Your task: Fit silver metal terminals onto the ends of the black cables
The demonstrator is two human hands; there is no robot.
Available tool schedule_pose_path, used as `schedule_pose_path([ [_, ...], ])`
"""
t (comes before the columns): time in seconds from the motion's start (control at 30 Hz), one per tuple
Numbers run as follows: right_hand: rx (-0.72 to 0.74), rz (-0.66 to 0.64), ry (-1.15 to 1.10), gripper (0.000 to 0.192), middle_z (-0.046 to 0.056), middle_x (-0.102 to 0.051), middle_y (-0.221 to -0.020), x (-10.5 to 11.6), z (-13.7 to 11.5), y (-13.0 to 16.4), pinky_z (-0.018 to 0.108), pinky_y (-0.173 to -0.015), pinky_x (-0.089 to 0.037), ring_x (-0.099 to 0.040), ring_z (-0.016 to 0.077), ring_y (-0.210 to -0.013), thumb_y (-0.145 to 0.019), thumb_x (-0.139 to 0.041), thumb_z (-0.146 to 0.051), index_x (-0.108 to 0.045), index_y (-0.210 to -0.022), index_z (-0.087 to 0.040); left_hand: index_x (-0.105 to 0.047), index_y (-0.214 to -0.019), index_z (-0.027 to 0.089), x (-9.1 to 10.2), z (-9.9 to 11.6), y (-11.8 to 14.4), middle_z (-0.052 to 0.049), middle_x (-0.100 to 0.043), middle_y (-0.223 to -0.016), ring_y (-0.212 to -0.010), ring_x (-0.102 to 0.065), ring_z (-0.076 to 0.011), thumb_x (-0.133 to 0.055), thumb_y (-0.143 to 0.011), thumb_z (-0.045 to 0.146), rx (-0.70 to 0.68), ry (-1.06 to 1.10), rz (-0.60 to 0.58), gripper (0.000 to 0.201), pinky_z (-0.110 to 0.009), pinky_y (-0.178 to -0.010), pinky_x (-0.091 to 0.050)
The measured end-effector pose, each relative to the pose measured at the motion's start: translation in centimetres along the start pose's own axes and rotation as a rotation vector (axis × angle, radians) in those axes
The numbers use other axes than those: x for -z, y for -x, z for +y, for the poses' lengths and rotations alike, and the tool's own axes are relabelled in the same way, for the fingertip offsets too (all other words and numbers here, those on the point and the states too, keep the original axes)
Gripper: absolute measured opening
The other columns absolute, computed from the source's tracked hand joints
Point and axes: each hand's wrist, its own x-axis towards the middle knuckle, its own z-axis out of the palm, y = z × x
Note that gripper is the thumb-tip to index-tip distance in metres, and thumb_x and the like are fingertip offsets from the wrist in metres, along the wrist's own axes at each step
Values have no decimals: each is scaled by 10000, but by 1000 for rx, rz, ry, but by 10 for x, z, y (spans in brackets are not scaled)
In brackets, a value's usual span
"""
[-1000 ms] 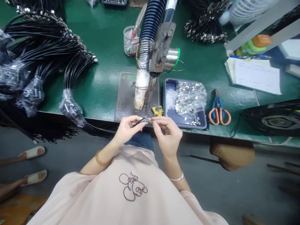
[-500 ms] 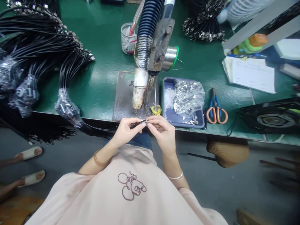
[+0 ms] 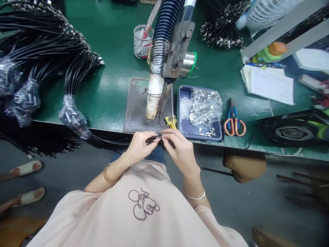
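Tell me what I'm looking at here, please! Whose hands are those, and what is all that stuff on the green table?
The camera sits on a person's head and looks down, so you see their own two hands. The left hand pinches the end of a thin black cable. The right hand meets it at the tip, with something tiny between the fingers, too small to tell. On the green table stands a metal plate under a ribbed blue hose. Beside it is a blue tray of small shiny metal bits, then scissors. Big bundles of black cables lie on the left.
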Motion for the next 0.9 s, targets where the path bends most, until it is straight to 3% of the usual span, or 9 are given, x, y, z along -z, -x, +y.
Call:
schedule_pose_path([
  [0.23,-219,78,-469,112,47,-738,-990,-8,2,0,272,-751,-639,-758,163,-847,-908,-642,-180,-677,-805,-205,-579,-673,154,6,5,4,37,-501,-511,-489,-444,-78,-666,-870,463,165,449,34,377,-204,-529,-399],
  [0.33,-227,246,-374,92,45,-741,-971,-11,0,1,285,-752,-637,-755,172,-876,-908,-659,-170,-706,-842,-214,-597,-689,150,12,5,1,49,-478,-492,-458,-409,-67,-719,-816,551,229,572,23,438,-208,-500,-375],
  [0.43,-130,355,-222,116,36,-756,-956,-13,-3,2,304,-783,-628,-739,172,-922,-926,-646,-146,-720,-913,-234,-648,-727,138,14,5,-3,53,-484,-503,-451,-382,-57,-775,-757,557,277,612,-4,439,-204,-472,-348],
  [0.6,-79,333,-306,144,37,-762,-990,-18,-5,4,349,-802,-641,-750,182,-920,-959,-584,-137,-684,-962,-240,-687,-733,136,10,6,-7,0,-630,-642,-583,-515,-91,-815,-722,476,256,633,22,363,-218,-598,-449],
  [0.9,-131,365,-372,91,22,-763,-930,-21,0,4,297,-729,-648,-760,165,-847,-936,-633,-152,-658,-905,-234,-687,-722,146,13,4,-12,-27,-675,-706,-687,-581,-137,-769,-774,488,227,592,-54,356,-255,-719,-495],
])
